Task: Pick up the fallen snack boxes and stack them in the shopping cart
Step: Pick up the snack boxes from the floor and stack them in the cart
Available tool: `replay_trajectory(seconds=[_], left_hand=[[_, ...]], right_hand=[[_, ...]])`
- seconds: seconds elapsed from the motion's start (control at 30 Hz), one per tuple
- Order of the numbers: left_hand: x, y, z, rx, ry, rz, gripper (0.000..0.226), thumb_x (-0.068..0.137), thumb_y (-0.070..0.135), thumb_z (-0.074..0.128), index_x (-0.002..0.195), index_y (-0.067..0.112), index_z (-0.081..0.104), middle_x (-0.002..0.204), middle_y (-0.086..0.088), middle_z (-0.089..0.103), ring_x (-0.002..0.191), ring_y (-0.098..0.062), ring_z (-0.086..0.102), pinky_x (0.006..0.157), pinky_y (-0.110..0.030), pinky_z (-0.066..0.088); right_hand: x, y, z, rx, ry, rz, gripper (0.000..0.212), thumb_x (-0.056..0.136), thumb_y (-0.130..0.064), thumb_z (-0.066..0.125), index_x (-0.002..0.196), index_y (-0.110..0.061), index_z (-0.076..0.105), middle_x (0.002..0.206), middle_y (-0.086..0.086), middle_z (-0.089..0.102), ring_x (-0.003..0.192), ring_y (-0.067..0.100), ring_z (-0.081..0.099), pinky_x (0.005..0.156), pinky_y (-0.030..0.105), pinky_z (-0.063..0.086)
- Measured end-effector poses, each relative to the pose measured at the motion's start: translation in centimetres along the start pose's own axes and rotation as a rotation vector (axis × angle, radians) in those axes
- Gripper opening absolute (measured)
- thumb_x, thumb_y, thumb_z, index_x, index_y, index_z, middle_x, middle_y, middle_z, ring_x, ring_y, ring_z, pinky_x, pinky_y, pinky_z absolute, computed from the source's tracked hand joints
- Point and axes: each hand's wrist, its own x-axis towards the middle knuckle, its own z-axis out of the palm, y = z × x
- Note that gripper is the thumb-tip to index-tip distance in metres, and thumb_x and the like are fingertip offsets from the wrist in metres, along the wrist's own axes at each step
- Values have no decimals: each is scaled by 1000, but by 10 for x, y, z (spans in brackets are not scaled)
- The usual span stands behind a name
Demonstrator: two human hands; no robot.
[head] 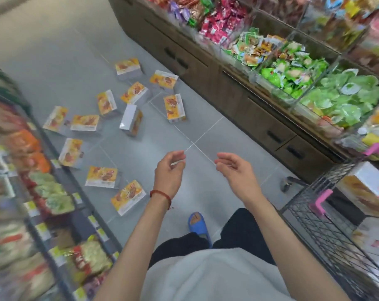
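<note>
- Eleven or so snack boxes (101, 177) lie scattered on the floor (205, 127) in the head view. Most lie flat with the yellow face up, and one white-sided box (131, 119) is tipped on edge in the middle of the scatter.
- At the person's right stands the shopping cart (310, 216). At least one stacked box (366, 192) rests inside it, so the job looks begun, with most boxes not yet gathered.
- Both the left hand (170, 172) and the right hand (238, 172) hover side by side above the tiles, apart from each other. The fingers (225, 157) of both are relaxed and loosely curled, and they hold nothing.
- Step in hand, as I judge it: empty-handed and facing the scatter, about to fetch a box.
- The next move calls for bending down to the nearest box (128, 197), just left of the left wrist, and gripping it across its flat faces.
</note>
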Motion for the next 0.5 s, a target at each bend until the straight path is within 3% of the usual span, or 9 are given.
replay_trajectory(seconds=[0.17,0.37,0.5], left_hand=[[35,3,-26,-26,39,-51,27,94,4,60,112,23,67,107,6,72,96,-11,65,76,-22,45],[111,21,-42,-83,57,-125,27,95,5,59,116,21,66,113,3,71,104,-18,66,80,-24,46],[188,46,-51,-142,138,-160,26,95,4,58,113,20,65,113,0,71,109,-22,67,86,-27,47]], right_hand=[[35,-19,30,-16,-34,23,27,99,-8,63,110,-31,67,113,-1,73,91,-3,66,78,12,50],[116,-48,51,-28,-69,73,26,99,-11,63,108,-35,68,114,-1,74,100,7,69,97,29,53],[193,-76,63,-45,-95,99,24,99,-13,63,110,-35,68,113,-7,74,94,-1,68,88,20,49]])
